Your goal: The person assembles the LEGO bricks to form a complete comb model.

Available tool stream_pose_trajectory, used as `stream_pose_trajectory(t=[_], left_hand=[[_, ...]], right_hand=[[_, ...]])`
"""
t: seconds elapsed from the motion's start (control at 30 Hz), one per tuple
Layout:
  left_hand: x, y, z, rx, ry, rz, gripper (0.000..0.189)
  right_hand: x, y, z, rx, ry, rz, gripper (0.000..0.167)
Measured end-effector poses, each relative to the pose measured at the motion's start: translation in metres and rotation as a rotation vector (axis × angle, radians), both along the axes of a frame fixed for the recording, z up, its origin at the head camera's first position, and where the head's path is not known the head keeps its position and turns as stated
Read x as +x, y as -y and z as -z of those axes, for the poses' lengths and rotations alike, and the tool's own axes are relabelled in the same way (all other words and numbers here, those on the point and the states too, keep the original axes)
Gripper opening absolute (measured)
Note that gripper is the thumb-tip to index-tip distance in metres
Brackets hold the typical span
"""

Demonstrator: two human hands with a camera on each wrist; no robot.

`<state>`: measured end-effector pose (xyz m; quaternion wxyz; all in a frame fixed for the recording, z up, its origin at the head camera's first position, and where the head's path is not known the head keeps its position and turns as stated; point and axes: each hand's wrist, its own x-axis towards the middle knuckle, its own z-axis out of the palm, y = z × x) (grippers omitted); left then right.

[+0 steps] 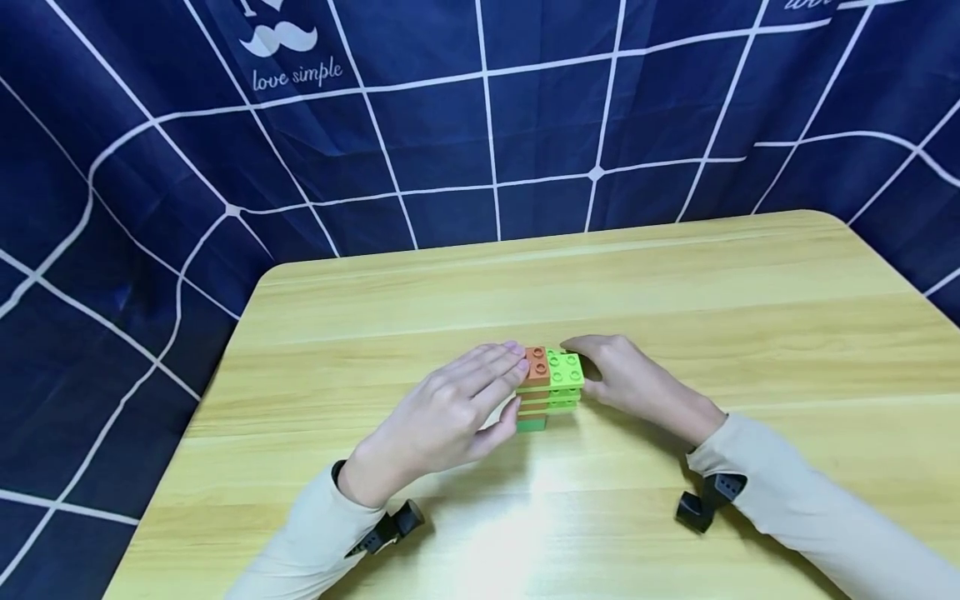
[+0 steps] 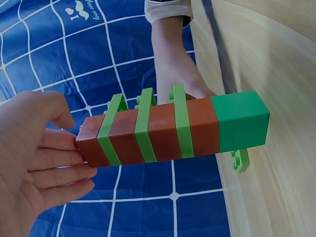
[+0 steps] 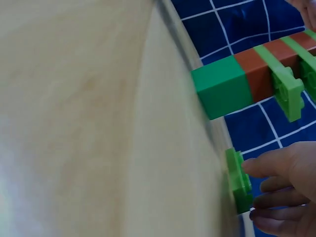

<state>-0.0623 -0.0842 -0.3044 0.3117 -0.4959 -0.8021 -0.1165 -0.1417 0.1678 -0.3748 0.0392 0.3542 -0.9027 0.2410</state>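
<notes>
A tower of toy building bricks stands upright on the table. Its orange-brown bricks (image 2: 164,131) alternate with three light green plates (image 1: 566,371) that jut out to the right. At its foot is a dark green block (image 2: 242,121). My left hand (image 1: 450,408) is at the tower's top left, its fairly straight fingers at the top brown brick and the thumb apart from it. A loose light green plate (image 3: 239,180) is on the table right of the tower. My right hand (image 3: 289,190) has its fingertips at that plate; whether they touch is unclear.
The wooden table (image 1: 360,317) has rounded back corners. A dark blue cloth (image 1: 420,125) with white grid lines hangs behind it and at both sides. Black wrist cameras (image 1: 701,504) are strapped on both sleeves.
</notes>
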Motion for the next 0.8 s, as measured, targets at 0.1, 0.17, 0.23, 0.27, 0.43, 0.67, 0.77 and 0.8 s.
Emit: stream_pose_trajectory(t=[0.1, 0.17, 0.23, 0.27, 0.43, 0.67, 0.77, 0.8], left_hand=[[0.001, -0.001, 0.0, 0.002, 0.012, -0.001, 0.031], [0.001, -0.001, 0.001, 0.004, 0.017, -0.004, 0.031], [0.001, -0.001, 0.002, 0.005, 0.019, -0.006, 0.031], [0.002, -0.001, 0.002, 0.006, 0.019, -0.006, 0.031], [0.002, -0.001, 0.002, 0.007, 0.016, -0.003, 0.03], [0.001, -0.001, 0.002, 0.009, 0.024, 0.005, 0.03], [0.002, -0.001, 0.004, 0.016, 0.04, 0.002, 0.031], [0.002, 0.0, 0.004, 0.019, 0.045, 0.001, 0.031]], right_hand=[[0.0, -0.002, 0.005, 0.001, 0.003, -0.002, 0.044], [0.0, -0.002, 0.007, -0.005, -0.006, -0.009, 0.042], [0.0, -0.003, 0.008, -0.01, -0.022, -0.018, 0.04], [0.0, -0.003, 0.008, -0.011, -0.029, -0.021, 0.039], [-0.001, -0.003, 0.008, -0.012, -0.057, -0.026, 0.036], [-0.003, -0.008, 0.003, -0.057, -0.115, -0.041, 0.033], [-0.003, -0.013, -0.003, -0.082, -0.164, -0.053, 0.034], [-0.004, -0.014, -0.006, -0.094, -0.182, -0.054, 0.034]])
